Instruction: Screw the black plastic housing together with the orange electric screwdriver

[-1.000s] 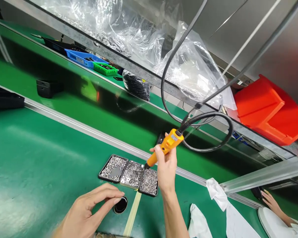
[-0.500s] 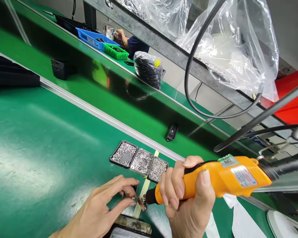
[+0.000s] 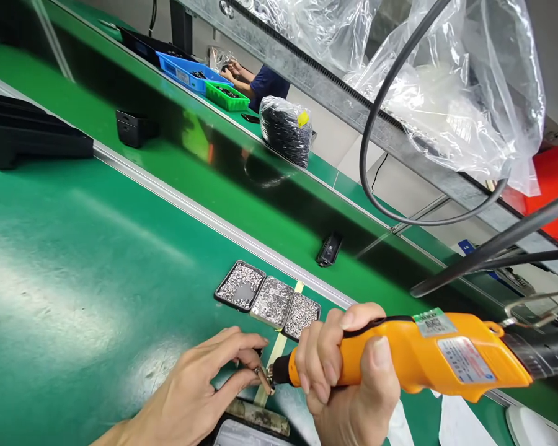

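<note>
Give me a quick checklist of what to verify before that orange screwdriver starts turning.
1. Right hand wrapped firmly round the orange screwdriver: ok.
2. Screwdriver tip meets the small part: ok.
3. Left hand pinches the small part steady: ok.
4. Screw seated on the tip: cannot tell, too small.
5. Screw trays close by and filled: ok.
6. Black cable hangs free of the hands: ok.

Glossy orange plastic screwdriver (image 3: 428,356); shiny metal screws in trays (image 3: 267,300); glossy green mat (image 3: 74,248).
</note>
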The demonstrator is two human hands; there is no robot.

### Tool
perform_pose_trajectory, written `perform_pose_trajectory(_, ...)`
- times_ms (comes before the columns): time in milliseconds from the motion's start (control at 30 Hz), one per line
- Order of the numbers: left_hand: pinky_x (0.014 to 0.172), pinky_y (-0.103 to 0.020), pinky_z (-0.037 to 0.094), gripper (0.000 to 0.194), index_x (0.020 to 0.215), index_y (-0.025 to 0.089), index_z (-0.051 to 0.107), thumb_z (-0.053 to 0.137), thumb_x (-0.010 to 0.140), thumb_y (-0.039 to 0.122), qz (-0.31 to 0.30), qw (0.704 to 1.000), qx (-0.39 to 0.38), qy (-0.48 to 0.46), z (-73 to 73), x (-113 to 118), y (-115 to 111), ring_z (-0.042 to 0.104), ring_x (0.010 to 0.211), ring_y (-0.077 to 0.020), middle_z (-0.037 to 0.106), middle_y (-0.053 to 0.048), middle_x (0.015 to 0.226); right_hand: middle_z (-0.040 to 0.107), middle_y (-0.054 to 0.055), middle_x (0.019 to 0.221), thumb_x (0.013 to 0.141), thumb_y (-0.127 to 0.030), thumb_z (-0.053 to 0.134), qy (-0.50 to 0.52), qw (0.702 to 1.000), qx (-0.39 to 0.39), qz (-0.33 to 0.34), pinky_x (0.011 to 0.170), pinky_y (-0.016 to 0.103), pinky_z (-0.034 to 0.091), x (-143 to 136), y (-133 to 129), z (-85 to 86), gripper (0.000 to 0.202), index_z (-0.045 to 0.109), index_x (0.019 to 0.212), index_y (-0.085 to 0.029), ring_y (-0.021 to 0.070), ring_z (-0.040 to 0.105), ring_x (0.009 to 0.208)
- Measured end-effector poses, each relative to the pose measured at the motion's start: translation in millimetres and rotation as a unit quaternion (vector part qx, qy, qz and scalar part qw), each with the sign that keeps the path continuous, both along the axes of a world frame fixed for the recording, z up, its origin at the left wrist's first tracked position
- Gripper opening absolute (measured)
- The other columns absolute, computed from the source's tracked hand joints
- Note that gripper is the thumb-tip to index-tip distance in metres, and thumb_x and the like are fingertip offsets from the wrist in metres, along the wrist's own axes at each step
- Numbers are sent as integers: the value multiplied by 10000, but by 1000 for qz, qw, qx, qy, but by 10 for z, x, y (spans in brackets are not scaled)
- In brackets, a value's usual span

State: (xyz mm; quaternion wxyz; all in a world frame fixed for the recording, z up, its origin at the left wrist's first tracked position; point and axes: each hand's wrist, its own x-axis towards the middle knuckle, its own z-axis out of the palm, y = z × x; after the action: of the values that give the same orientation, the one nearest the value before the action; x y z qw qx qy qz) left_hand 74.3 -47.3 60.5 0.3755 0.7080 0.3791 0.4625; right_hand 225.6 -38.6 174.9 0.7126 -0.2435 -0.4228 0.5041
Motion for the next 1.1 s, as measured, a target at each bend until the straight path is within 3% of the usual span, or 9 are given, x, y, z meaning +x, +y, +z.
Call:
perform_pose_trajectory(233, 790, -201, 598, 347, 1279, 365, 612, 628, 1009, 147, 8, 1000, 29, 3, 28, 11, -22, 752, 917, -131, 761, 94, 899, 363, -104, 584, 1084, -414, 575, -31, 999, 19, -13, 387, 159, 304, -54, -27, -79, 166, 639, 1022, -274, 55, 203, 374)
perform_pose_trajectory(433, 746, -194, 584, 366, 1249, 379, 608, 622, 968, 144, 62, 998, 30, 11, 22, 24, -57, 743, 843, -101, 754, 134, 874, 383, -103, 565, 1056, -416, 655, -36, 999, 12, 0, 383, 193, 295, -118, -44, -120, 127, 651, 1019, -294, 73, 230, 371)
perform_pose_trajectory(567, 994, -182, 532, 443, 1308, 396, 583, 611, 957, 126, 23, 999, -19, 23, -2, 0, -55, 742, 912, -70, 774, 215, 863, 366, -104, 584, 1075, -409, 604, -31, 999, 6, 12, 391, 169, 290, -113, -45, -106, 147, 645, 1013, -282, 58, 210, 376)
perform_pose_trajectory(667, 1148, -231, 444, 421, 1310, 370, 630, 606, 956, 143, -8, 997, -68, 31, -13, -25, -35, 737, 974, -94, 777, 217, 835, 361, -108, 583, 1097, -395, 547, -28, 1000, 13, 5, 403, 152, 310, -110, -48, -115, 169, 635, 1023, -270, 50, 201, 374)
perform_pose_trajectory(867, 986, -232, 522, 483, 1413, 353, 624, 577, 992, 120, -61, 995, -81, 16, 0, -65, -13, 685, 1025, -121, 799, 161, 971, 372, -105, 589, 1096, -402, 550, -43, 999, 7, 9, 422, 149, 348, -92, -52, -113, 168, 632, 1032, -270, 51, 227, 384)
perform_pose_trajectory(1100, 969, -245, 541, 565, 1486, 359, 566, 552, 1003, 64, -91, 993, -54, 44, -10, -121, 12, 657, 1069, -134, 770, 78, 1093, 360, -112, 583, 1086, -409, 547, -60, 998, 6, 17, 423, 142, 362, -79, -44, -52, 150, 620, 1022, -295, 56, 240, 378)
